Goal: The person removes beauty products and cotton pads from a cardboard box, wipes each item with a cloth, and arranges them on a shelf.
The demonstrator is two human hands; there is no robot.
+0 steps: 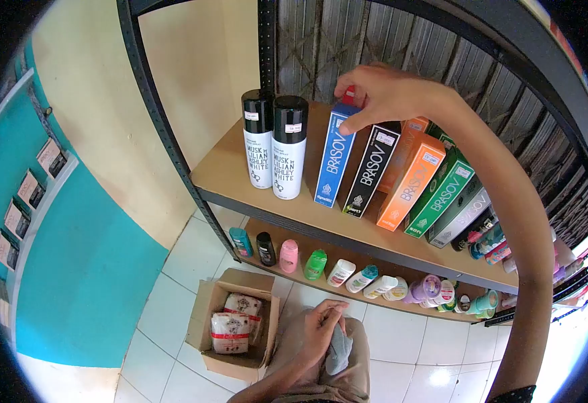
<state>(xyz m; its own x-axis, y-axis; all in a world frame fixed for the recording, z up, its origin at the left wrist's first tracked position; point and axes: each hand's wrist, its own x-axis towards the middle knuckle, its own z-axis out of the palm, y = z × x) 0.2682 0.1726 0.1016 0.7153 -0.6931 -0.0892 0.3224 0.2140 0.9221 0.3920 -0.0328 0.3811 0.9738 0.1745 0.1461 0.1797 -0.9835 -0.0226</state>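
My right hand reaches over the upper shelf, its thumb at the top front of a blue Brasov box and its fingers curled behind. A bit of red shows under those fingers; what it belongs to is hidden. Beside the blue box stand a black Brasov box, an orange one and a green one. Two white body spray cans with black caps stand to its left. Low over my lap, my left hand is closed on a grey cloth.
Several bottles and jars, including a pink bottle, line the lower shelf. An open cardboard box with wrapped packs sits on the tiled floor by my legs. A black metal post bounds the rack's left side.
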